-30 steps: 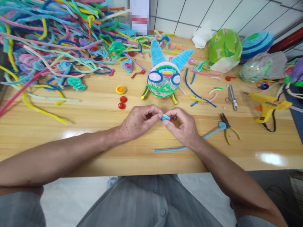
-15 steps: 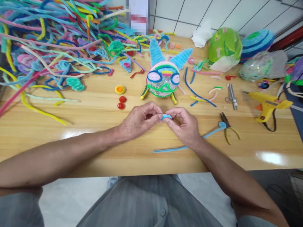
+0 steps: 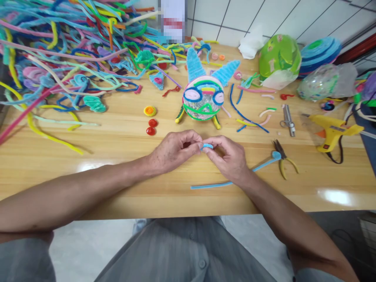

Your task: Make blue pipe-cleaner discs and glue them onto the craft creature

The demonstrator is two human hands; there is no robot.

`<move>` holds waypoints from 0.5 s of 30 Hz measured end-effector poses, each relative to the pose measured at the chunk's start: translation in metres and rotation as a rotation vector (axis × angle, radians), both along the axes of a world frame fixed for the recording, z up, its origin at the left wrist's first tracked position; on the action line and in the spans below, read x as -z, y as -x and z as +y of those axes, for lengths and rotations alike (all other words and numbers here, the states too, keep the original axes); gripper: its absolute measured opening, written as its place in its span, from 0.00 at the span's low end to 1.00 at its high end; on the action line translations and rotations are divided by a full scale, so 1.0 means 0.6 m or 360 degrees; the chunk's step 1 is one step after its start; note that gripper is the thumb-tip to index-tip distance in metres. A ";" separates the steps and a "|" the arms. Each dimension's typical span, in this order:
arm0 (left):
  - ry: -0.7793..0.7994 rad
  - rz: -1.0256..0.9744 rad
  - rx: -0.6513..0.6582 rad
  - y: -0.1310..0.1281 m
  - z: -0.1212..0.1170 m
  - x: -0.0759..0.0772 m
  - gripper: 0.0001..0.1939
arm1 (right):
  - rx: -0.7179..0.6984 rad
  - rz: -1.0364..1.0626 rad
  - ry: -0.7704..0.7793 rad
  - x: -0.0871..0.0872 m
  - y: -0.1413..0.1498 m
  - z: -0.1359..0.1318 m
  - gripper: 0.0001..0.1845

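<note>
- left hand [image 3: 173,150]: fingers curled, tips pinching the left end of a small blue coil [image 3: 206,146]; wrist resting on the table [image 3: 117,141].
- right hand [image 3: 227,156]: fingers bent, tips pinching the right side of the same coil; hand low over the table.
- coil: held between both hands, just above the table, near the front edge and directly in front of the ball figure [image 3: 203,98].
- blue stem [image 3: 211,185]: lies flat on the table, passing under the right wrist; whether it joins the coil cannot be told.
- ball figure: upright behind the hands, apart from them, with two blue ears and green wrapping.
- pliers [image 3: 282,156]: on the table right of the right hand, yellow handles toward the front edge, near the stem's curled far end.
- glue gun [image 3: 333,133]: yellow, lying further right, well apart from the hands.
- metal tool [image 3: 287,120]: lies between the figure and the glue gun.
- red discs [image 3: 151,127]: two, touching, left of the figure; a yellow disc [image 3: 149,111] just behind them.
- stem pile [image 3: 64,58]: many colours, covers the far left of the table.
- green ball [image 3: 279,58]: far right, by the wall.
</note>
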State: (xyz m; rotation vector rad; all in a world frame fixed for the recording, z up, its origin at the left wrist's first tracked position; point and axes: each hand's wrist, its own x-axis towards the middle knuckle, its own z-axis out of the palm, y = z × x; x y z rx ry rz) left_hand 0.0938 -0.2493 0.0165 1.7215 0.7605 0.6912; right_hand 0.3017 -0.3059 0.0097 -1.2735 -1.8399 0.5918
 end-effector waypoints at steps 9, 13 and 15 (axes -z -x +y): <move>-0.0029 0.0086 0.0033 0.002 -0.001 -0.002 0.09 | 0.0007 0.0004 -0.0014 -0.001 0.002 0.000 0.07; -0.0043 0.0126 0.0042 0.002 -0.003 -0.003 0.10 | 0.0028 -0.0008 0.0006 -0.002 0.002 0.000 0.05; -0.0037 0.0141 0.0042 0.003 -0.003 -0.004 0.10 | 0.0040 -0.0012 -0.0005 -0.002 0.002 0.000 0.05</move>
